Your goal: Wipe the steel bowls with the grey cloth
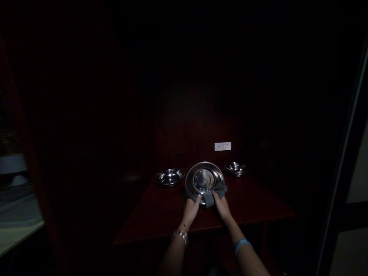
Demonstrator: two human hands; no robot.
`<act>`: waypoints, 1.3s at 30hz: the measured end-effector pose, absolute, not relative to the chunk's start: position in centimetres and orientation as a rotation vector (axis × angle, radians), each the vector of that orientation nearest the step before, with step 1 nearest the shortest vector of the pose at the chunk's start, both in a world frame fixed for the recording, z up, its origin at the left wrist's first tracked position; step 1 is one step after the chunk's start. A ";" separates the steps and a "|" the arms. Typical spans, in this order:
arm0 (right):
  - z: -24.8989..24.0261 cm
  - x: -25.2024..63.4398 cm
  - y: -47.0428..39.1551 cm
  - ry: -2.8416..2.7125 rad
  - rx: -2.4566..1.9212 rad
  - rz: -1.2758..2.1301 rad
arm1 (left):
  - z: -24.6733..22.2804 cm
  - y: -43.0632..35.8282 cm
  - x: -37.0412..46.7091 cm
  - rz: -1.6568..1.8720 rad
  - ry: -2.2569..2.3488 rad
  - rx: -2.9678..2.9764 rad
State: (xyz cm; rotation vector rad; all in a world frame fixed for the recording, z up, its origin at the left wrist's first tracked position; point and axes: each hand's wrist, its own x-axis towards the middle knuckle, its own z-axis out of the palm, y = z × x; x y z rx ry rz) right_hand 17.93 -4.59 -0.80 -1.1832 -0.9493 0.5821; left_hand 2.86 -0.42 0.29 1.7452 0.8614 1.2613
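A shiny round metal plate (204,179) with a raised rim is held up, tilted toward me, above a dark red table. My left hand (191,209) grips its lower left edge, thumb on the inner side and the other fingers hidden behind. A grey-green cloth (210,199) lies over the plate's lower right rim. My right hand (222,206) is closed on that cloth, its thumb pressing it against the rim. Whether the right fingers also hold the plate from behind cannot be seen.
On the table (241,207) stand a metal dish (170,177) to the left and some stacked metal dishes (235,168) to the right. A white socket panel (222,146) is on the back wall. Another surface (21,218) shows at far left. The surroundings are very dark.
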 end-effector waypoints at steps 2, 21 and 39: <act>-1.0 18.0 -4.5 -0.945 -1.174 0.587 | -0.1 -0.1 2.9 1.266 0.858 1.735; -1.1 18.1 -4.3 -0.873 -1.077 0.682 | 0.5 0.0 3.0 1.340 0.927 1.542; -0.4 18.2 -4.9 -0.930 -1.210 0.496 | 0.8 -0.3 3.1 1.415 0.921 1.456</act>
